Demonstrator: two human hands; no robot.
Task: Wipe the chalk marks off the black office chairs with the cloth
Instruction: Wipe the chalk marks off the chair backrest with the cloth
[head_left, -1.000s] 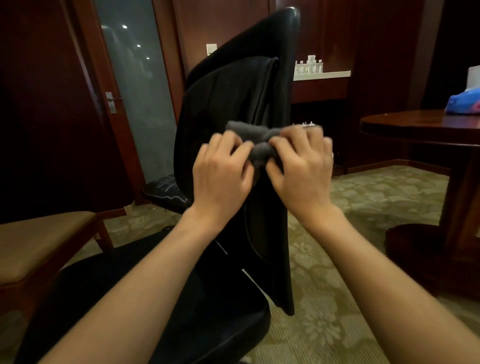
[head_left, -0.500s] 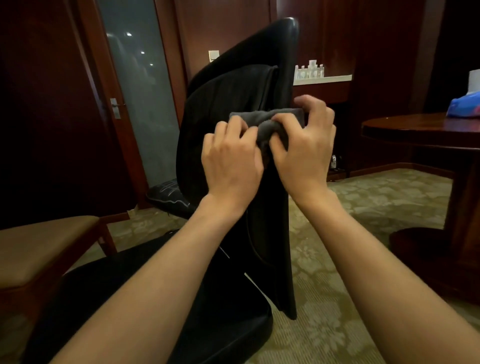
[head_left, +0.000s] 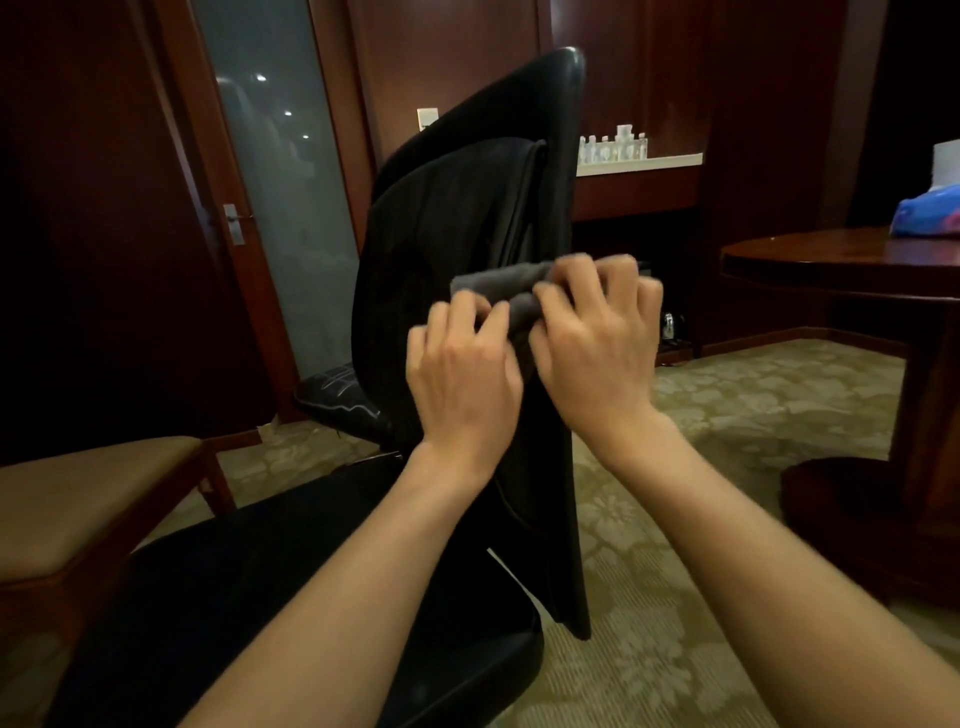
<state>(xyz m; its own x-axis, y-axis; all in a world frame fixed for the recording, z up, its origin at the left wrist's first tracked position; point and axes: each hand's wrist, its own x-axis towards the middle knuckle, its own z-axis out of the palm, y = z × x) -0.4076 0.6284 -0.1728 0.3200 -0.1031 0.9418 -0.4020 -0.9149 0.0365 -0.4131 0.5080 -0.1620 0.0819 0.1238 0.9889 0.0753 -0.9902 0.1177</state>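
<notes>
Both hands hold a grey cloth (head_left: 511, 291) bunched against the backrest of the black office chair (head_left: 467, 223), about halfway up its height and close to its right edge. The left hand (head_left: 462, 374) has its fingers curled over the cloth's lower fold; its grip pinches the fabric. The right hand (head_left: 597, 343) sits just beside it, touching, fingers curled over the cloth's right end, grip likewise closed on the fabric. No chalk marks can be made out on the backrest. A second black seat (head_left: 337, 395) stands behind the chair. A wooden desk (head_left: 841, 265) stands well apart at the right, bearing a blue packet (head_left: 927, 213).
</notes>
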